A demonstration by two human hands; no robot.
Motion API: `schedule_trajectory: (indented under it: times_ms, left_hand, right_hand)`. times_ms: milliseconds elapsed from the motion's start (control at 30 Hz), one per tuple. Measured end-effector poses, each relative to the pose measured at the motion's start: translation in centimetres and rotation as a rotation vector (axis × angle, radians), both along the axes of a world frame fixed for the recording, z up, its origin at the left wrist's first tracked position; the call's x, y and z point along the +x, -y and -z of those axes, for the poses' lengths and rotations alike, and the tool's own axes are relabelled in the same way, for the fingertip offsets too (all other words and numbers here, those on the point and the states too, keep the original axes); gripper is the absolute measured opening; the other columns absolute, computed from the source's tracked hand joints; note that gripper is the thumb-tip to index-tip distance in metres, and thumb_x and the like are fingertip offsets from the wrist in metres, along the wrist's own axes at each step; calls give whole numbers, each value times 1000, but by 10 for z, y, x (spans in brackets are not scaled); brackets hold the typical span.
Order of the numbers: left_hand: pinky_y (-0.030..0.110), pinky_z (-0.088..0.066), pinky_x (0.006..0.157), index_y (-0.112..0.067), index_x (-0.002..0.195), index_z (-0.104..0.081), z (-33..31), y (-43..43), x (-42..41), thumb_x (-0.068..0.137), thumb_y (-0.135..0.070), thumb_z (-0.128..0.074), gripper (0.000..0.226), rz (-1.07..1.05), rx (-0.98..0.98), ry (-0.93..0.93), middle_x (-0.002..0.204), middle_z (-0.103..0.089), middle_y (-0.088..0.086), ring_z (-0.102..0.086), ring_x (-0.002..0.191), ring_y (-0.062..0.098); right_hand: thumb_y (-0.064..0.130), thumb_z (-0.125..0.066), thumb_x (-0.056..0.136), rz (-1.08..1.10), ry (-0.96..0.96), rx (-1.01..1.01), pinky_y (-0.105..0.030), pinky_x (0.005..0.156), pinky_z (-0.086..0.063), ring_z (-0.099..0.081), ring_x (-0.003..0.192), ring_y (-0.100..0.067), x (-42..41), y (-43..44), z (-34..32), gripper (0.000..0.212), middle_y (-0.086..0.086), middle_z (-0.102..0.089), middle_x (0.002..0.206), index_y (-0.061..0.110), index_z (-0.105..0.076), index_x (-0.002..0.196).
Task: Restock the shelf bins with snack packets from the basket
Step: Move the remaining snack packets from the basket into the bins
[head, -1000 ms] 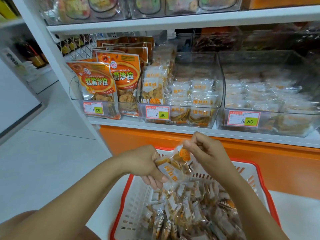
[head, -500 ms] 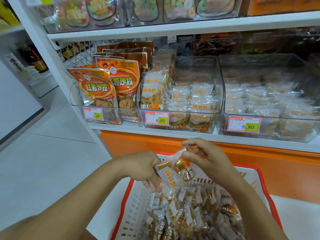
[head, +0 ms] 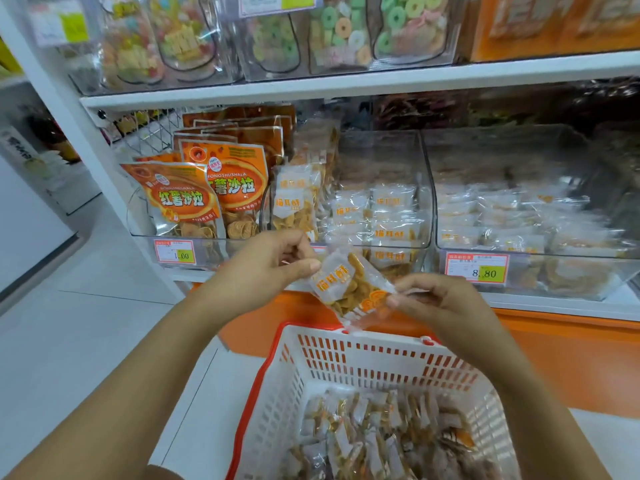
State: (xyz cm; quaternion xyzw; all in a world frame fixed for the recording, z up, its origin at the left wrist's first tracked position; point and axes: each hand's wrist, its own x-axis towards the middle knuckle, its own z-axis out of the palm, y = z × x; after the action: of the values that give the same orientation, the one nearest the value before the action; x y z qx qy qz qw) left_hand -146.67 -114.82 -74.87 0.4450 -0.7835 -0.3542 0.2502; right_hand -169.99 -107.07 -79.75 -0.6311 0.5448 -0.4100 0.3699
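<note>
A small clear snack packet (head: pixel 348 284) with orange print and yellow chips hangs between both hands, above the basket's far rim. My left hand (head: pixel 263 268) pinches its upper left corner. My right hand (head: pixel 436 303) pinches its lower right edge. The white basket (head: pixel 349 355) with a red rim sits below, holding several like packets (head: pixel 381 441). Straight behind the held packet stands the clear middle shelf bin (head: pixel 391 157), part filled with the same packets.
Left of that bin stand large orange snack bags (head: pixel 194 199). A second clear bin (head: pixel 519 161) with pale packets sits to the right. Price tags (head: pixel 477 268) hang on the bin fronts. The upper shelf (head: pixel 346 81) holds candy bags. An orange base panel (head: pixel 571 362) runs below.
Both hands have lifted the packet up from just over the basket toward the front of the middle bin. The packet has turned so its printed face shows.
</note>
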Motion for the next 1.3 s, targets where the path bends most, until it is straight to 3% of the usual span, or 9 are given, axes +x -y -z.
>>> schedule_trajectory:
  times_ms: [100,167,300,400,500,700,933,1067,1300]
  left_hand:
    - [20,-54,70,-9,78,-64,-22,7,-7,86,-10,-67,8,24,-63,-3,79,-69,5,-66,75,13]
    - [20,-54,69,-11,77,-67,-34,12,-14,84,-12,-70,7,29,-115,0,75,-69,2,-66,71,11]
    - [16,-50,68,-11,91,-72,-45,38,-15,83,-22,-71,14,-64,-237,45,84,-70,-3,-63,72,2]
    - [24,-45,83,-25,115,-63,-44,73,-5,79,-27,-75,37,-144,-387,343,110,-59,-10,-56,98,6]
    - [32,-39,94,-26,126,-52,-38,99,-6,73,-29,-80,59,-78,-430,646,126,-53,-2,-46,117,18]
    - [32,-34,79,-24,114,-57,-41,124,-16,68,-43,-80,55,9,-496,890,108,-54,-3,-35,94,13]
    - [32,-39,72,-21,91,-58,-56,153,-19,84,-4,-60,18,76,-599,841,91,-53,1,-50,87,20]
    - [23,-40,64,-19,87,-62,-69,160,-22,71,-18,-82,25,84,-337,757,80,-58,-8,-55,76,11]
    - [17,-40,64,-20,86,-70,-71,156,-20,77,-22,-78,13,90,-309,652,76,-58,-16,-56,76,4]
  right_hand:
    - [47,-72,72,-7,-209,-60,-9,68,-36,-49,79,13,8,13,-26,17,31,-58,79,59,-63,81]
    - [40,-72,78,-15,-322,-104,-14,55,-31,-46,67,7,14,25,-43,5,26,-55,66,42,-69,81]
    - [35,-75,79,15,-362,-47,-15,45,-32,-48,43,-1,9,56,-58,32,12,-51,49,13,-56,65]
    - [38,-74,79,128,-303,-49,-22,49,-35,-46,49,-6,-1,74,-60,24,-5,-67,72,15,-68,76]
    - [33,-73,82,222,-189,-82,-13,45,-31,-47,45,2,-7,84,-58,26,21,-62,58,8,-70,89]
    - [28,-74,81,175,-108,-105,-21,58,-38,-49,52,5,9,103,-51,11,5,-70,81,22,-72,90]
    - [28,-72,82,121,-332,-134,-26,68,-46,-58,79,-9,58,123,-47,11,8,-66,84,19,-69,89]
    - [27,-73,82,86,-496,14,-25,50,-32,-45,57,-11,67,130,-47,37,4,-47,61,22,-44,61]
    - [32,-75,80,165,-344,66,-32,65,-49,-62,74,-20,94,138,-41,26,-7,-68,82,14,-59,72]
